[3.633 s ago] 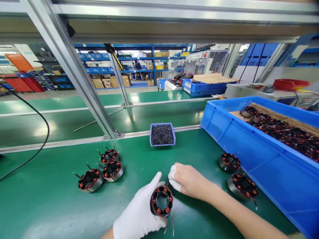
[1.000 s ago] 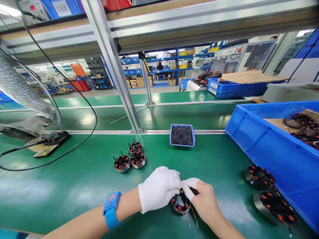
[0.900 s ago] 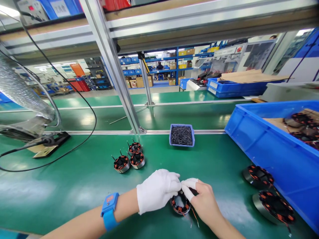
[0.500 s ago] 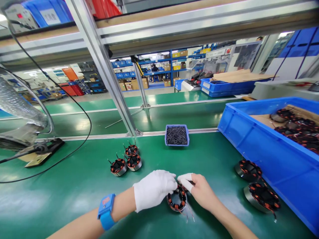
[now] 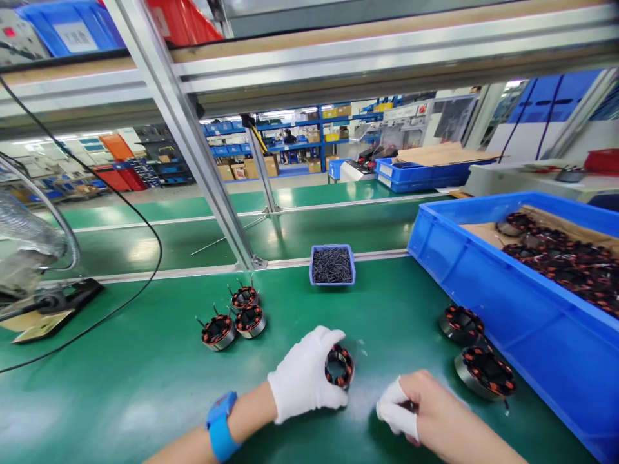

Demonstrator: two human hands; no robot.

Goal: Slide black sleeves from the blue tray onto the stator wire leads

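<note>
The light here is bright and even, and it comes from above. My green table [image 5: 120,386] shines with soft white glare, strongest on the far belt [image 5: 159,241]. Under my left hand [image 5: 304,380] and right hand [image 5: 411,412] I see only weak, short shadows. The picture is sharp in the middle, but my right hand is a little blurred. At the edges the frame posts [image 5: 184,129] bend and the blue bin [image 5: 483,303] stretches. The far shelves [image 5: 290,138] look soft.

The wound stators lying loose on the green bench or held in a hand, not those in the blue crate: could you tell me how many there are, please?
6. Three cluster at left, two lie by the blue crate, and the left hand holds one. The right hand may hide something small.
</note>
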